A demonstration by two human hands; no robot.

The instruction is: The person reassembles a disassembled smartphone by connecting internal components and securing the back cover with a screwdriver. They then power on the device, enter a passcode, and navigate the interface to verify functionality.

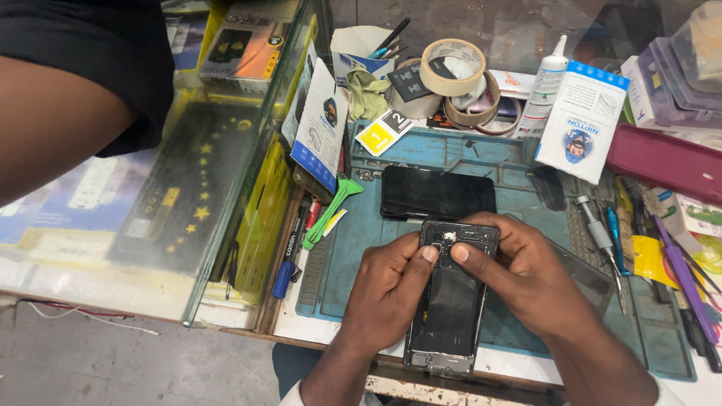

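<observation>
A grey concrete floor [113, 361] shows lower left, beneath a glass display counter [226, 150] (yellow-edged) beside the white workbench [316, 331].

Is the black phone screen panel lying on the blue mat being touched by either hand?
No: the screen panel lies apart above both hands, which hold the opened phone.

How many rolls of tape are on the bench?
3: a wide cream roll leaning on top of the pile, a second roll under it, and a third beside them. More may be hidden underneath.

Workbench [316, 331], blue repair mat [361, 225], tape rolls [453, 66]
</observation>
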